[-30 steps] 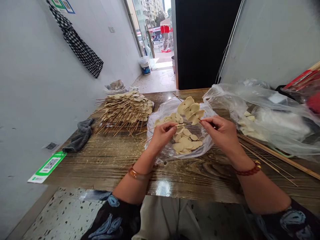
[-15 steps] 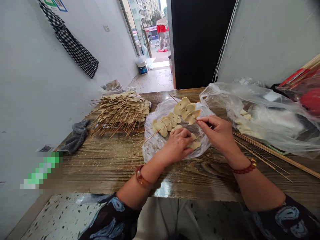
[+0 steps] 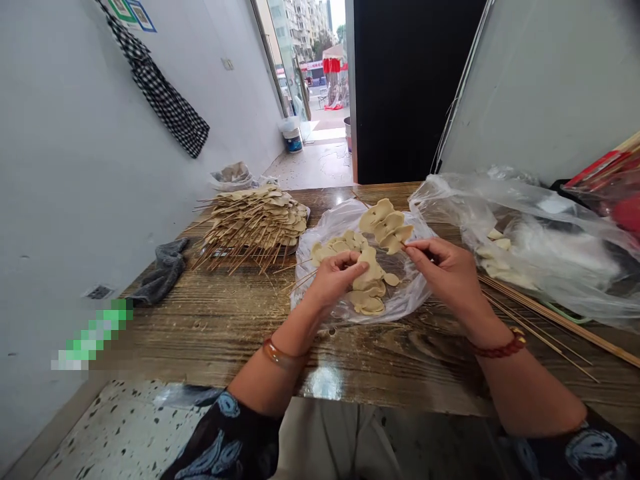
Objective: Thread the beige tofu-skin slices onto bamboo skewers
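Observation:
Between the thumb and fingers of my left hand (image 3: 336, 279) is a flat, pale slice (image 3: 368, 268), its exact food hard to tell. My right hand (image 3: 443, 267) pinches the lower end of a thin wooden skewer that carries several pale slices (image 3: 386, 225), tilted up and away to the left. Beneath both hands a white plastic bag (image 3: 400, 305) lies spread on the table. Loose slices (image 3: 369, 300) rest on it below my left hand. Behind that hand lie more slices on skewers (image 3: 330, 248), partly hidden by my fingers.
A tall pile of filled skewers (image 3: 255, 223) stands at the left of the wooden table (image 3: 225, 340), beside a grey cloth (image 3: 163, 270). Bare skewers (image 3: 555, 313) lie at the right, near a clear plastic bag (image 3: 555, 233) with more slices inside.
My left hand has risen from the loose slices and moved a little left, now with one slice in its fingers. My right hand still holds the skewer. The view has shifted slightly.

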A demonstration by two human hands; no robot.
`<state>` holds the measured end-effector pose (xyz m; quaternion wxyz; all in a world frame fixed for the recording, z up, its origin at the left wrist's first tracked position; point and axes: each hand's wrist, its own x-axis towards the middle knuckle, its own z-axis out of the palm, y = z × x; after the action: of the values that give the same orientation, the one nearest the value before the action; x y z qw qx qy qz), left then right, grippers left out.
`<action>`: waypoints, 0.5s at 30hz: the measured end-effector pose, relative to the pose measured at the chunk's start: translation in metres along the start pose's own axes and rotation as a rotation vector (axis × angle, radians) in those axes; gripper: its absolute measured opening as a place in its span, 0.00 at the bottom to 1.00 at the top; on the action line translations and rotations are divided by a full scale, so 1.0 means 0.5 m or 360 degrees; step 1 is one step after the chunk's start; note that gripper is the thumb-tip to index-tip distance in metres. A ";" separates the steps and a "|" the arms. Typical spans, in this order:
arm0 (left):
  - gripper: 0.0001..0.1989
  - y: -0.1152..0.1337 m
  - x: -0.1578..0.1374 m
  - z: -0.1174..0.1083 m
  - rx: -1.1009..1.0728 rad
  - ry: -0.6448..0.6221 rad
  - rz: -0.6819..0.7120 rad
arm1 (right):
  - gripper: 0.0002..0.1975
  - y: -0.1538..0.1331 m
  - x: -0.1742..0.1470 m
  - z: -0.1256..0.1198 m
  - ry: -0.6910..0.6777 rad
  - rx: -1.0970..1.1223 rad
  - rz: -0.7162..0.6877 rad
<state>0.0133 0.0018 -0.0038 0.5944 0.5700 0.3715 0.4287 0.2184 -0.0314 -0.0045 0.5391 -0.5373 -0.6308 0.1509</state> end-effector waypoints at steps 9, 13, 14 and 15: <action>0.19 0.008 0.006 -0.022 -0.0545 0.0267 -0.0097 | 0.10 0.004 -0.006 0.000 -0.0041 -0.0003 0.0075; 0.15 0.010 0.013 -0.049 -0.0494 0.0500 0.0033 | 0.10 0.000 -0.008 -0.001 -0.0148 0.0032 0.0067; 0.14 0.011 0.015 -0.056 -0.0473 0.0551 0.0074 | 0.10 -0.002 -0.009 -0.002 -0.0182 0.0031 0.0061; 0.14 0.011 0.017 -0.063 -0.0471 0.0593 0.0102 | 0.10 -0.005 -0.009 -0.002 -0.0217 0.0030 0.0052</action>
<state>-0.0135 0.0209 -0.0002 0.5787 0.3993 0.3896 0.5949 0.2174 -0.0367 -0.0047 0.4973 -0.5310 -0.6557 0.2018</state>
